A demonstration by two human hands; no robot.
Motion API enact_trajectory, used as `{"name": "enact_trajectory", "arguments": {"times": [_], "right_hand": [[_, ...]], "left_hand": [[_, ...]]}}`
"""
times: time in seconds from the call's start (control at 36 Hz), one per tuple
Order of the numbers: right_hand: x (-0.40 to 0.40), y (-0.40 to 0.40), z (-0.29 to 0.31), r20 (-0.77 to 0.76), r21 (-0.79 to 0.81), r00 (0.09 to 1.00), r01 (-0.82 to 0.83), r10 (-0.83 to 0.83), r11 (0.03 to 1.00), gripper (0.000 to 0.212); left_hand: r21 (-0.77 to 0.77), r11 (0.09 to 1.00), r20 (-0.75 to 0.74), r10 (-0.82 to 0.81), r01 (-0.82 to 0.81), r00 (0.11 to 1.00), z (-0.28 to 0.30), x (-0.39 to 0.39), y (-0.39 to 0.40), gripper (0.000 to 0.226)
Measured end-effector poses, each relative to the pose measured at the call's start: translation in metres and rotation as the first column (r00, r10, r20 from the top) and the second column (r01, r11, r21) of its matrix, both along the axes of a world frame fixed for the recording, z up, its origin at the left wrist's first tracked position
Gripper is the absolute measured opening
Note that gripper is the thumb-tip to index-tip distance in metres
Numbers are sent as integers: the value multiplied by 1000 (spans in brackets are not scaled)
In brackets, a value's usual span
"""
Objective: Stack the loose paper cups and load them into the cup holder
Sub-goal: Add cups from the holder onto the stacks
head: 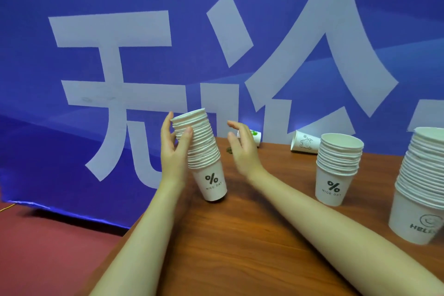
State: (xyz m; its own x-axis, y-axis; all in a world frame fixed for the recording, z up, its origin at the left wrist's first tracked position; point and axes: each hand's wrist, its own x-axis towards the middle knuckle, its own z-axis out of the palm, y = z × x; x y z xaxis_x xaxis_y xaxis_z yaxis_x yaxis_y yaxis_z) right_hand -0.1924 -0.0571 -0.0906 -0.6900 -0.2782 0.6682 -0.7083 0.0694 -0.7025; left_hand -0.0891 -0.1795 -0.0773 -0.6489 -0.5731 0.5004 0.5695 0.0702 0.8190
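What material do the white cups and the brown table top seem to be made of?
Held cup stack: apparently matte white paper, with thin rolled rims and printed "NICE DAY". Table top: wood-grain look, dark streaks and slight sheen; real wood or laminate cannot be told.

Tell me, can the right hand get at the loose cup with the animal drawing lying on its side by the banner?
Probably yes. The right hand is open and holds nothing, and bare table lies between it and the tipped cup. The middle stack stands nearer the person, off that path.
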Motion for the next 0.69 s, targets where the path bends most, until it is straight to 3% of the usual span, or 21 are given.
{"name": "enact_trajectory", "arguments": {"times": [0.06,0.17,0.36,0.56,0.69], "right_hand": [[-32,5,-6,74,85,974,209,-215,974,41],[-101,33,-16,-18,391,809,546,-587,741,58],[-162,91,-24,99,326,486,809,-869,489,52],[-178,97,-48,34,428,477,787,-878,444,60],[-186,100,-45,-78,552,487,748,-870,369,65]], "left_hand": [[4,1000,1,6,-6,1000,0,0,0,55],[-42,999,-2,-6,6,1000,1,-3,3,59],[-139,989,10,-57,57,998,3,-6,12,62],[-234,966,22,-104,106,994,3,-3,23,63],[-195,974,18,-116,117,993,4,-3,22,60]]}}
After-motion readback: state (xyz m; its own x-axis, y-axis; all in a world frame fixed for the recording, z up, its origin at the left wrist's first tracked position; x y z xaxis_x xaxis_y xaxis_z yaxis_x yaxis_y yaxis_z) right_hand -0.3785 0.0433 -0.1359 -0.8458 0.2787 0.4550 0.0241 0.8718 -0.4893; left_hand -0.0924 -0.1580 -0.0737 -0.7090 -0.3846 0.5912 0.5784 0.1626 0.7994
